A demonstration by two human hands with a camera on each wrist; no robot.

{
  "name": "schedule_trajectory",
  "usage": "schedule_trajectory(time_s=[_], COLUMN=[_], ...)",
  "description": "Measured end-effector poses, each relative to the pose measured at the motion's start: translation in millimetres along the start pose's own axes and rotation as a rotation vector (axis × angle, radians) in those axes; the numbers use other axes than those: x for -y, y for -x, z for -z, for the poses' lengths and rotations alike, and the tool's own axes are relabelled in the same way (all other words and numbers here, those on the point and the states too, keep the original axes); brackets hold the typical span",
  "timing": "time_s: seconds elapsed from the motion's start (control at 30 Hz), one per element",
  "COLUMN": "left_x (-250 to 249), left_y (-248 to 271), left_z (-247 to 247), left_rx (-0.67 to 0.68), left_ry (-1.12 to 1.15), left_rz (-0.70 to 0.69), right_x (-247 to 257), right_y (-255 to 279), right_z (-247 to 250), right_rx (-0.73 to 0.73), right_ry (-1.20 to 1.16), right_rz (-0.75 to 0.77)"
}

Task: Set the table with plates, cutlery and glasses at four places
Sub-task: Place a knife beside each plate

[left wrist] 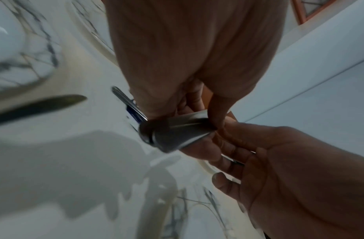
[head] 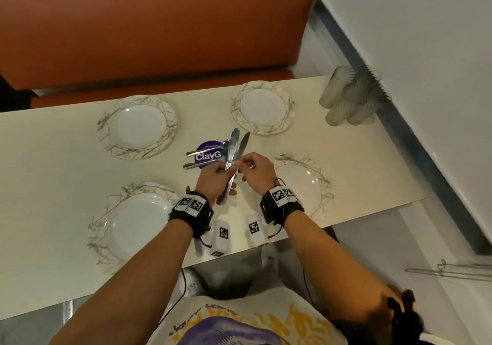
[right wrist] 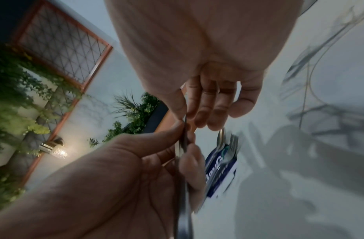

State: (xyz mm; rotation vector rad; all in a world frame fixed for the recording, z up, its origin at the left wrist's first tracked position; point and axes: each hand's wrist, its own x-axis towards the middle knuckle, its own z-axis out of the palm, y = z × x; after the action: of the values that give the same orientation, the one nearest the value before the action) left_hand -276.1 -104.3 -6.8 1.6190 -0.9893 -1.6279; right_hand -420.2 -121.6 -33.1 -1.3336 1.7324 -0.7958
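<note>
Four marble-rimmed white plates lie on the cream table (head: 53, 158): far left (head: 137, 127), far right (head: 262, 107), near left (head: 133, 227), near right (head: 303, 185). Over the table's middle my left hand (head: 226, 170) grips a small bundle of knives (head: 231, 150) by the handles (left wrist: 177, 131), blades pointing away. My right hand (head: 241, 167) pinches one knife (head: 243, 142) of that bundle between thumb and forefinger (right wrist: 183, 113). A spoon and a fork (head: 194, 159) lie on a purple round sticker (head: 209, 155) just left of the hands. Several frosted glasses (head: 348, 97) stand clustered at the far right corner.
An orange bench seat (head: 159, 25) runs along the table's far side. Two white tagged blocks (head: 223, 234) (head: 255, 227) sit at the near edge between the near plates. A white wall and grey sill (head: 426, 131) close the right end.
</note>
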Motion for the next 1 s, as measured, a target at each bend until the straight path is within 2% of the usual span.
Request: schedule_trajectory(time_s=[0.27,0.43,0.53,0.73,1.0], left_x=[-25.2,-18.2,-12.2,-2.0,5.0], left_y=[-20.2,-29.9,-32.3,-36.2,-41.0], left_z=[-114.2,-162.1,-182.1,-201.0,-215.8], left_rx=[0.023,0.003,-0.026,-0.047,-0.051], left_ry=[0.119,0.073,0.067,0.040,0.027], left_rz=[0.108,0.132,0.150,0.177,0.194], right_x=[-46.1,-79.6,-104.9,-157.8,-211.4], right_y=[-42.2,-59.5,-69.6,-76.4,-53.8], right_z=[103.7,164.0,197.0,245.4,258.0], right_rx=[0.043,0.069,0.055,0.004,0.060], right_ry=[-0.037,-0.184,-0.192,-0.008,0.342], right_rz=[-0.098,-0.195,-0.226,-0.264,-0.310])
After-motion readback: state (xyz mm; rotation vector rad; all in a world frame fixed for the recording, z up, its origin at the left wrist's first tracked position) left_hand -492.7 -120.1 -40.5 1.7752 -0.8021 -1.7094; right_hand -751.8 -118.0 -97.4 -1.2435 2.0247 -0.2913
